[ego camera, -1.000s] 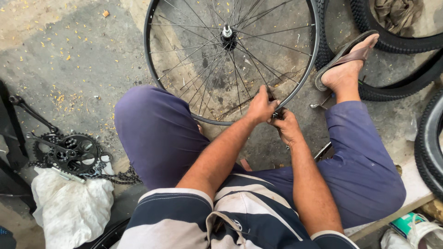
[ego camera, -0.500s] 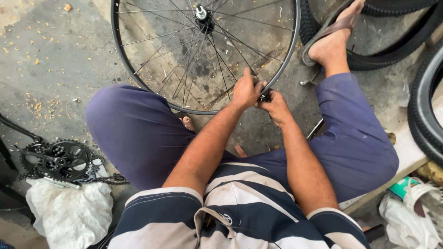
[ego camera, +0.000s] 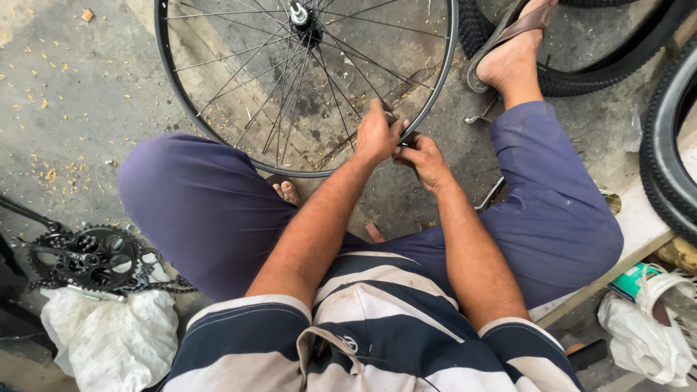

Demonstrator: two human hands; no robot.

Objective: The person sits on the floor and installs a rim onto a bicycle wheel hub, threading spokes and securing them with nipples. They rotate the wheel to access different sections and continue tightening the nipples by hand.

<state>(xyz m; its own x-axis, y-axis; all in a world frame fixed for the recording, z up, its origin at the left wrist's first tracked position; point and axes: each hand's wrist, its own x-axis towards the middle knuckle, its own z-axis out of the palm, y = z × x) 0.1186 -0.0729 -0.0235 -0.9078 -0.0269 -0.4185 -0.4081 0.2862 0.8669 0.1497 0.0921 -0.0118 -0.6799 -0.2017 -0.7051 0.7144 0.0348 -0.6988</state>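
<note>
A bare bicycle wheel (ego camera: 190,109) with a black rim and thin spokes stands on the concrete between my knees, its hub (ego camera: 299,14) at the top of the view. My left hand (ego camera: 376,134) is closed over the rim's lower right part, where a spoke meets it. Touching it, my right hand (ego camera: 422,158) pinches a small dark tool (ego camera: 407,138) against the same spot on the rim. Both forearms reach forward over my purple trousers. My sandalled right foot (ego camera: 508,51) rests beside the wheel.
A black crankset with chain (ego camera: 94,258) lies on a white bag (ego camera: 109,341) at the lower left. Black tyres (ego camera: 664,152) lie at the right and top right. A wooden plank (ego camera: 639,225), another white bag (ego camera: 646,327) and a metal bar (ego camera: 491,194) are near my right leg.
The view has shifted, so the wheel and hands sit further left and higher in the picture. Both hands have stayed together at the same place on the rim.
</note>
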